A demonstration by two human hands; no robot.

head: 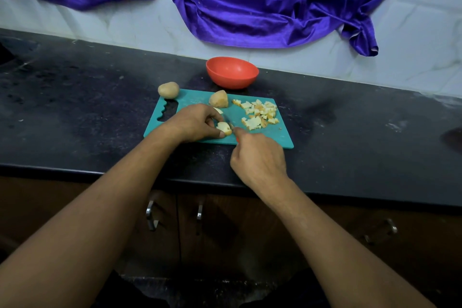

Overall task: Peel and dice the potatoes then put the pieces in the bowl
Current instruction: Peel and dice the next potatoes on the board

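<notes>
Two hands on board (190, 104) | left hand (193, 124) pinches slice (224, 127) to steady it | right hand (258, 157) clamps knife (228, 121), dicing | dice (260, 112) piled right, clear of blade | half (218, 99), potato (168, 89) wait | bowl (232, 72) behind, no pieces visible

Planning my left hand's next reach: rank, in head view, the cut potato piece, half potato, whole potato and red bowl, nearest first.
1. Pale cut potato piece: gripped by the left hand.
2. Tan half potato: just beyond the hand.
3. Round whole potato: teal cutting board's far-left corner.
4. Red plastic bowl: behind the board.
</notes>
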